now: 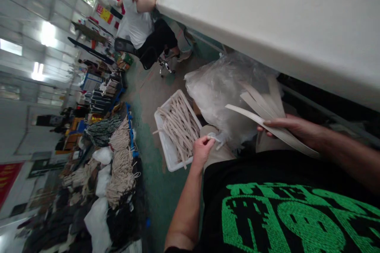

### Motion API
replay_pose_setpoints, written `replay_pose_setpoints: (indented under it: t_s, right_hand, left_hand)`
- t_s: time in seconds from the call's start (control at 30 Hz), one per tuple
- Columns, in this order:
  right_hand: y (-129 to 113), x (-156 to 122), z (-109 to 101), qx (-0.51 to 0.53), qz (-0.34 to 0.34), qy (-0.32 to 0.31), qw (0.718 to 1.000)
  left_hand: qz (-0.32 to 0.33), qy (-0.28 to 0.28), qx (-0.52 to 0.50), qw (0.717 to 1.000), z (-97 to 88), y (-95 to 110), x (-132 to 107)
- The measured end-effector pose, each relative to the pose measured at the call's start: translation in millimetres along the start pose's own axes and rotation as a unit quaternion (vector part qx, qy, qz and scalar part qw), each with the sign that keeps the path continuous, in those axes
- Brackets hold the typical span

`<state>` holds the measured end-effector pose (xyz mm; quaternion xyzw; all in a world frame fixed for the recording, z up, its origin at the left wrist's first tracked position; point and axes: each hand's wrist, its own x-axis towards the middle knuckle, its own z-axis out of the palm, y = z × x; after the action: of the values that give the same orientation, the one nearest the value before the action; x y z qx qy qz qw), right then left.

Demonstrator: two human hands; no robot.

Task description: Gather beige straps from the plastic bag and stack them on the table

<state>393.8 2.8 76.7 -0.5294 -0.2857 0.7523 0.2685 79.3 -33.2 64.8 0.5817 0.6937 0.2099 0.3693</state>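
Note:
My left hand (203, 151) is closed in a pinch on a whitish, see-through bit that looks like the edge of the clear plastic bag (213, 83). The bag is large and crumpled, and it bulges out beneath the table edge, in front of my legs. Several flat beige strips (252, 116) fan out from my right hand (280, 124), whose fingers are wrapped round them. The strips' far ends lie over the bag, while their near ends reach toward my forearm. Beside my left hand stands a white plastic crate (166, 154) full of long beige strips (178, 126).
A white-covered table (267, 16) runs along the upper right, with a few thin strips on top. A person (138, 19) sits on a wheeled chair at its far end. Bundled cords (123, 170) and white sacks (99, 221) are piled on the left.

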Motion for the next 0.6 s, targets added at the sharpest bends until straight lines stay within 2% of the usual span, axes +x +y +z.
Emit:
replay_pose_setpoints:
  t_s: [0.07,0.13,0.23,0.4,0.5,0.6]
  right_hand:
    - [-9,-5,14,0.029,0.008,-0.034,0.999]
    - [-15,-6,28,0.026,-0.012,-0.059,0.998]
    - [-16,0,48,0.003,-0.05,-0.103,0.993]
    - [-11,17,75,0.001,-0.057,-0.16,0.985]
    - [-10,20,83,0.002,-0.058,-0.189,0.98]
    - [-8,20,83,0.009,-0.071,-0.224,0.972]
  left_hand:
    - [0.05,0.053,-0.079,0.994,-3.7,9,-11]
    - [0.073,0.075,-0.142,0.984,-6.1,19,-18]
    - [0.061,0.061,-0.235,0.968,-7.7,33,-21]
    - [0.047,0.045,-0.367,0.928,-8.4,57,-18]
    - [0.024,0.05,-0.449,0.892,-10.5,74,-16]
    - [0.012,0.058,-0.501,0.863,-14.2,86,-10]
